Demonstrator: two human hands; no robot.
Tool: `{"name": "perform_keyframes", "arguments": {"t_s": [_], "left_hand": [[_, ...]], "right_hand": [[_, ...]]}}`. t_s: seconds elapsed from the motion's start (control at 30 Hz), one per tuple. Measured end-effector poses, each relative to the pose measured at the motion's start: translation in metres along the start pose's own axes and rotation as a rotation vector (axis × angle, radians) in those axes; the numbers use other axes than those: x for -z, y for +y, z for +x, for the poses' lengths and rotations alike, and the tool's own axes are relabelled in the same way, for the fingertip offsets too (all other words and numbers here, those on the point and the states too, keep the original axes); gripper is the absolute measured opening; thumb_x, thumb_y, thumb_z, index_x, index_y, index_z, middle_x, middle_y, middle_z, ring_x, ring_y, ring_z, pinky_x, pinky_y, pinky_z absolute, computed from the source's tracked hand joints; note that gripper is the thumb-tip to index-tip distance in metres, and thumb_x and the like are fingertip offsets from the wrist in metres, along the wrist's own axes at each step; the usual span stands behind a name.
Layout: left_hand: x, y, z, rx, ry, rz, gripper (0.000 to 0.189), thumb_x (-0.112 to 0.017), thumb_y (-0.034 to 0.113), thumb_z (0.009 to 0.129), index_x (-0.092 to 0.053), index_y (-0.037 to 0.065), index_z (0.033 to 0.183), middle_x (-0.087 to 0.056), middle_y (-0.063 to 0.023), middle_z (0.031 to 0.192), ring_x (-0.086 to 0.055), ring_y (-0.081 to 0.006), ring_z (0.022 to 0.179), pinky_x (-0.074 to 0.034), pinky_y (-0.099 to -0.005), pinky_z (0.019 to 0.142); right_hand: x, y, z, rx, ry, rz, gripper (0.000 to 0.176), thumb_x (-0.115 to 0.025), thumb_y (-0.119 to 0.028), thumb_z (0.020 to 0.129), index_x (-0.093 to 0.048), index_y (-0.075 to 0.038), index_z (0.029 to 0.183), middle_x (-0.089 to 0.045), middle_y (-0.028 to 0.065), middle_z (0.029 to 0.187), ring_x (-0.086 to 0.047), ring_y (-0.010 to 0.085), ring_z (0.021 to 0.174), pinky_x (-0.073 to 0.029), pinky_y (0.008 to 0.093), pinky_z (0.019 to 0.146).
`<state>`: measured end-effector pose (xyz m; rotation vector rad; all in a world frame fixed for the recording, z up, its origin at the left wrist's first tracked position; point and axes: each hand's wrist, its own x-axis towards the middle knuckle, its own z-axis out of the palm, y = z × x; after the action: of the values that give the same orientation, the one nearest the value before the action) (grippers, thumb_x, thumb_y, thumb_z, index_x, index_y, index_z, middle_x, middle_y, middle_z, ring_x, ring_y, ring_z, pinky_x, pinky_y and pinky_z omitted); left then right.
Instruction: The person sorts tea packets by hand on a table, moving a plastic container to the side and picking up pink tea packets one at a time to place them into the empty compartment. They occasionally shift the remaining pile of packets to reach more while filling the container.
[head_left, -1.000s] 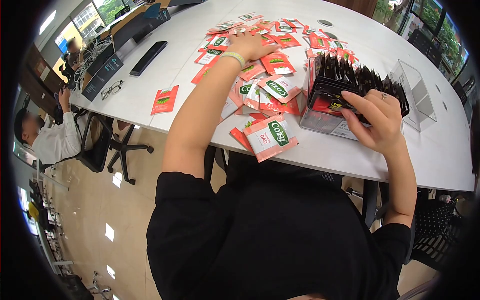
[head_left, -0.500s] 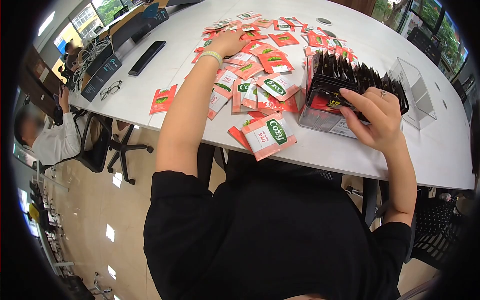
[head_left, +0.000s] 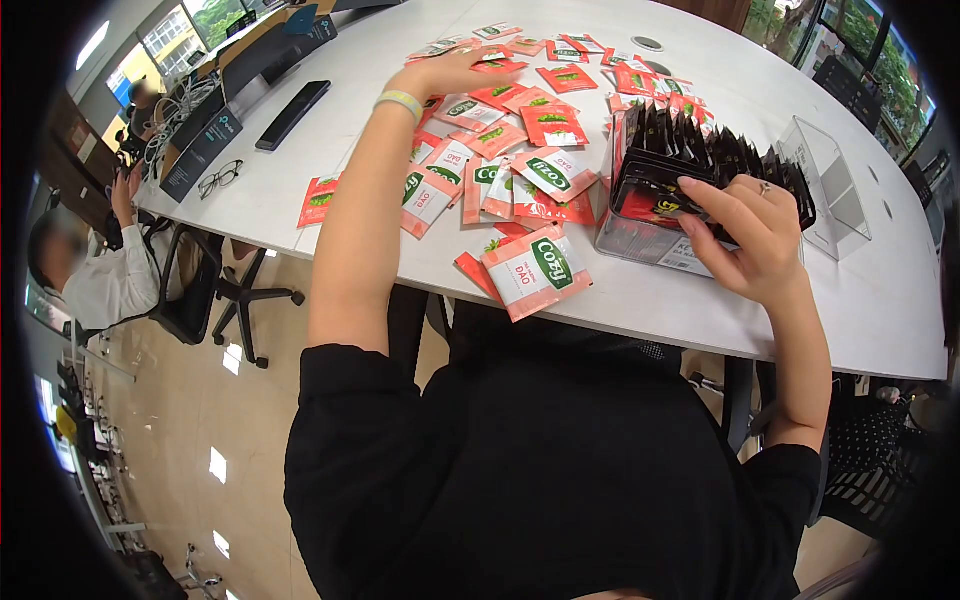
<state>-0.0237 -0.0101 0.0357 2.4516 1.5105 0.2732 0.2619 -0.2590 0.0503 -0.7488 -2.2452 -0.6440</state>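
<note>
My left hand [head_left: 452, 73] reaches over the far left of a loose spread of red and peach Cozy tea sachets [head_left: 553, 126]. Its fingers are stretched out flat over the sachets, palm down, and no sachet shows in its grip. My right hand [head_left: 748, 238] is at the front of a clear plastic box [head_left: 640, 240] packed with upright black sachets [head_left: 668, 138]. Its thumb and forefinger press on the front black sachet [head_left: 640, 195], the other fingers curled at the box's right side. A Cozy sachet [head_left: 538, 272] lies nearest the table edge.
An empty clear divided holder [head_left: 835, 190] stands right of the box. To the left lie a dark phone-like slab [head_left: 293, 115], eyeglasses [head_left: 221, 179] and a dark carton [head_left: 203, 155] beside cables. A seated person [head_left: 120, 275] is at the left.
My left hand has moved slightly left and its fingers have straightened. Sachets beside its forearm have shifted left. My right hand keeps its place. The seated person's hand has moved.
</note>
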Motion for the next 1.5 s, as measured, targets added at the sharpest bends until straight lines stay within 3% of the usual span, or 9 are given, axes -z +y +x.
{"name": "perform_keyframes", "arguments": {"t_s": [0.13, 0.27, 0.53, 0.63, 0.8, 1.03, 1.23, 1.33, 1.5], "left_hand": [[0.009, 0.034, -0.022, -0.200, -0.345, 0.025, 0.119, -0.070, 0.070, 0.055, -0.021, 0.010, 0.145, -0.019, -0.0200, 0.149, -0.019, -0.0327, 0.138, -0.023, -0.0409, 0.109], [-0.016, 0.073, -0.031, -0.118, -0.451, 0.091, 0.110, -0.070, 0.067, 0.058, -0.023, 0.020, 0.145, -0.012, -0.0230, 0.150, -0.008, -0.0383, 0.139, -0.031, -0.0479, 0.104], [-0.033, 0.028, 0.013, -0.117, -0.136, 0.041, 0.088, -0.056, 0.061, 0.078, -0.023, 0.014, 0.145, -0.028, -0.0247, 0.144, -0.039, -0.0353, 0.128, -0.036, -0.0390, 0.101], [-0.030, 0.046, -0.004, -0.169, -0.152, -0.019, 0.098, -0.062, 0.061, 0.073, -0.019, 0.012, 0.146, -0.027, -0.0265, 0.143, -0.039, -0.0356, 0.127, -0.035, -0.0392, 0.101], [-0.030, 0.058, -0.015, -0.185, -0.381, 0.066, 0.114, -0.073, 0.061, 0.059, -0.018, 0.012, 0.146, -0.009, -0.0262, 0.149, -0.006, -0.0333, 0.141, -0.013, -0.0429, 0.111], [-0.023, 0.040, -0.008, -0.011, -0.237, -0.112, 0.100, -0.065, 0.060, 0.072, -0.023, 0.002, 0.143, -0.017, -0.0210, 0.149, -0.020, -0.0310, 0.138, -0.021, -0.0362, 0.110], [-0.006, 0.032, -0.014, -0.134, -0.411, -0.108, 0.121, -0.078, 0.055, 0.058, -0.010, 0.006, 0.146, -0.010, -0.0195, 0.151, -0.009, -0.0279, 0.141, -0.014, -0.0364, 0.112], [-0.010, 0.031, -0.009, -0.146, -0.439, 0.180, 0.121, -0.080, 0.052, 0.057, -0.012, 0.008, 0.146, -0.009, -0.0195, 0.151, -0.007, -0.0287, 0.141, -0.013, -0.0389, 0.112], [-0.020, 0.028, -0.005, 0.030, -0.229, 0.016, 0.109, -0.063, 0.069, 0.065, -0.017, 0.013, 0.146, -0.008, -0.0206, 0.151, -0.010, -0.0333, 0.140, -0.015, -0.0432, 0.112]], "right_hand": [[0.000, 0.000, 0.000, -0.004, 0.004, 0.020, 0.032, -0.073, -0.006, 0.065, -0.065, -0.003, 0.096, -0.046, 0.0007, 0.055, -0.043, 0.0135, 0.046, -0.027, 0.0276, 0.041], [-0.001, 0.001, 0.000, 0.001, 0.010, 0.033, 0.032, -0.073, -0.006, 0.065, -0.065, -0.002, 0.096, -0.046, 0.0010, 0.055, -0.043, 0.0139, 0.046, -0.028, 0.0277, 0.041], [0.000, 0.002, -0.001, 0.000, 0.002, 0.039, 0.033, -0.073, -0.005, 0.064, -0.065, -0.002, 0.096, -0.045, 0.0009, 0.055, -0.043, 0.0143, 0.045, -0.029, 0.0278, 0.040], [0.001, 0.000, 0.000, -0.004, -0.001, 0.017, 0.033, -0.073, -0.005, 0.064, -0.065, -0.002, 0.096, -0.044, 0.0009, 0.055, -0.043, 0.0143, 0.045, -0.029, 0.0278, 0.040], [0.001, 0.002, 0.000, -0.001, 0.007, 0.019, 0.032, -0.073, -0.006, 0.065, -0.065, -0.002, 0.096, -0.045, 0.0009, 0.055, -0.043, 0.0140, 0.045, -0.028, 0.0279, 0.040], [0.000, 0.002, -0.001, -0.005, 0.010, 0.025, 0.032, -0.073, -0.007, 0.065, -0.065, -0.002, 0.096, -0.046, 0.0010, 0.055, -0.043, 0.0141, 0.046, -0.028, 0.0278, 0.041], [0.006, 0.003, 0.001, 0.004, -0.040, 0.028, 0.041, -0.077, -0.018, 0.064, -0.065, -0.003, 0.100, -0.045, 0.0007, 0.055, -0.043, 0.0151, 0.046, -0.031, 0.0275, 0.042], [0.006, 0.003, 0.001, 0.016, -0.045, 0.002, 0.046, -0.078, -0.024, 0.062, -0.064, -0.004, 0.101, -0.045, 0.0007, 0.055, -0.043, 0.0153, 0.046, -0.032, 0.0274, 0.042], [0.005, 0.002, -0.001, 0.007, -0.052, -0.008, 0.047, -0.079, -0.026, 0.062, -0.065, -0.004, 0.101, -0.045, 0.0007, 0.055, -0.043, 0.0154, 0.047, -0.032, 0.0273, 0.042]]}}
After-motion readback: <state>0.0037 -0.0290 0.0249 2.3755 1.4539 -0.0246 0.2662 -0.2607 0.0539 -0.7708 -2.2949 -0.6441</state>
